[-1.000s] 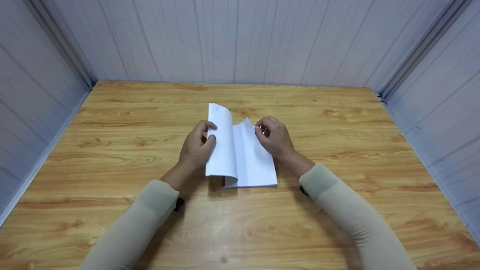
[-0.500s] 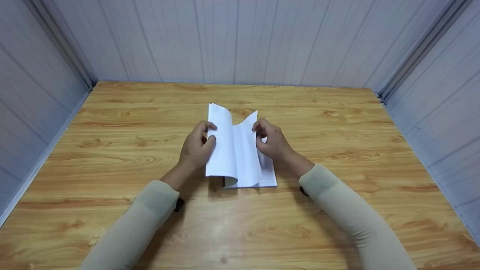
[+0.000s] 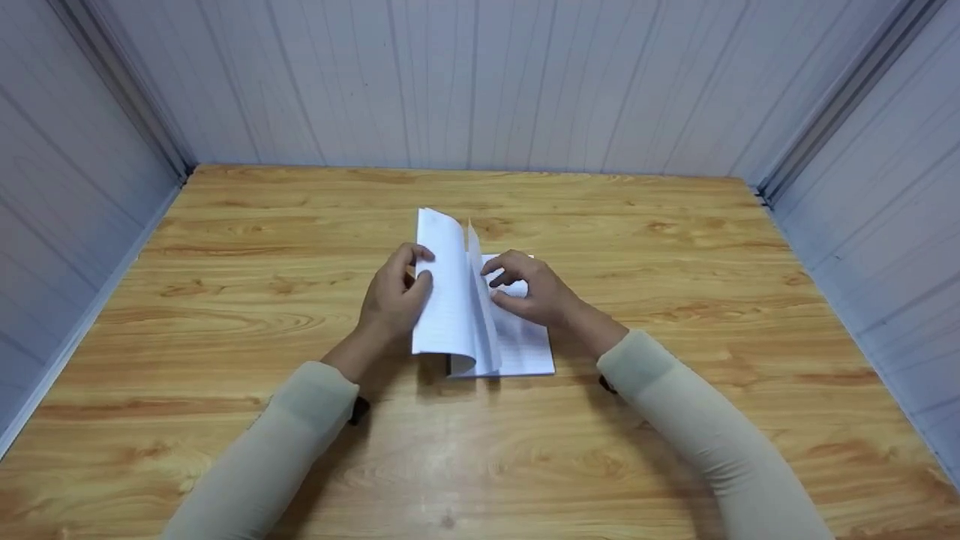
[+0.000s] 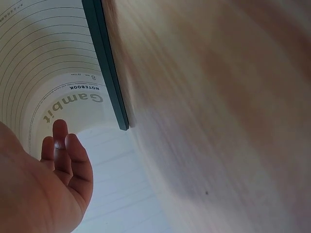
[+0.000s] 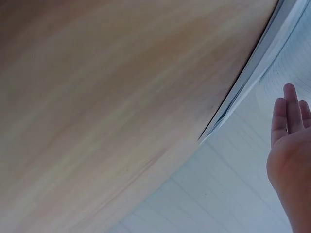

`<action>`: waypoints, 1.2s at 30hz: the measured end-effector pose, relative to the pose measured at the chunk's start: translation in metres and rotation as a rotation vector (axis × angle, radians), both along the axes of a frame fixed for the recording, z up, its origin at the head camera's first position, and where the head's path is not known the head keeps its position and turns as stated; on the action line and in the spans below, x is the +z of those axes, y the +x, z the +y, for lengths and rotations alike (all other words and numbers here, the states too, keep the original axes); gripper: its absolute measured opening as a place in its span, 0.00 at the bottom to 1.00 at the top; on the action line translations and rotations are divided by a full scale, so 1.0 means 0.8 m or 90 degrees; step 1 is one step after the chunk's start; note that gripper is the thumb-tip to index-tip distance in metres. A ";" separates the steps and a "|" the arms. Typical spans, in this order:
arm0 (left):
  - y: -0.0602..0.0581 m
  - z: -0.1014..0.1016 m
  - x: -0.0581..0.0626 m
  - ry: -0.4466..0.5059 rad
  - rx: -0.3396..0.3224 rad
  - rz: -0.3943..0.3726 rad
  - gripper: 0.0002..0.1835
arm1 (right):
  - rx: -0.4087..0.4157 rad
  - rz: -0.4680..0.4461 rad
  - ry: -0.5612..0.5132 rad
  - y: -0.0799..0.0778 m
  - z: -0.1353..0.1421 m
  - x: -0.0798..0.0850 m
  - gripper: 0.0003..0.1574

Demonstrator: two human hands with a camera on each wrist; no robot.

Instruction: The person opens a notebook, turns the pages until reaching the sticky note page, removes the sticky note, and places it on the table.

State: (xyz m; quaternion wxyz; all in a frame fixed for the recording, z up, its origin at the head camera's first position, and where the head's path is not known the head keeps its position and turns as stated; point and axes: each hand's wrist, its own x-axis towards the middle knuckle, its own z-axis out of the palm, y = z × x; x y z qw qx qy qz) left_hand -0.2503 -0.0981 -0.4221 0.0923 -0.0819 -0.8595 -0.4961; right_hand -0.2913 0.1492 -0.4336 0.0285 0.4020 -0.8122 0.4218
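Note:
An open notebook [image 3: 525, 349] with white lined pages lies mid-table. My left hand [image 3: 394, 289] grips its raised left pages [image 3: 442, 300] by the outer edge, thumb on the near face. A single page [image 3: 484, 315] stands almost upright near the fold. Beside it, my right hand [image 3: 532, 289] has its thumb and fingers spread apart, fingertips right at the page. In the left wrist view, the words Gambit and NOTEBOOK show on a curved page [image 4: 73, 99], next to a dark green spine [image 4: 108, 68]; left fingers [image 4: 80, 155] are in front. The right fingers [image 5: 287, 114] look extended in the right wrist view.
The wood-grain table [image 3: 465, 465] extends on all sides of the notebook. White ribbed panels [image 3: 472, 82] stand along its back and both sides. Pale sleeves [image 3: 300, 420] cover both forearms, with a dark band at each wrist.
My right hand has moved left, turning a single page from the right side up to near the fold, and its pinch has loosened. The left hand keeps its grip in place.

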 end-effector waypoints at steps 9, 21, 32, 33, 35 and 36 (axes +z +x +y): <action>0.001 -0.001 0.001 -0.012 -0.006 -0.001 0.17 | 0.020 0.004 0.086 0.004 -0.001 0.002 0.29; 0.000 0.000 0.000 -0.041 -0.004 -0.010 0.23 | 0.023 -0.028 0.166 0.007 0.000 0.004 0.36; -0.001 0.000 0.000 -0.044 -0.004 -0.008 0.24 | -0.008 -0.002 0.185 0.004 -0.001 0.003 0.40; -0.001 0.001 0.000 -0.044 -0.003 -0.008 0.24 | -0.025 0.010 0.188 0.003 -0.001 0.003 0.39; 0.000 0.001 0.001 -0.045 0.000 -0.010 0.25 | -0.063 0.034 0.202 0.002 0.000 0.003 0.38; 0.000 0.001 0.002 -0.046 0.002 -0.013 0.25 | -0.086 0.043 0.210 0.001 0.000 0.003 0.38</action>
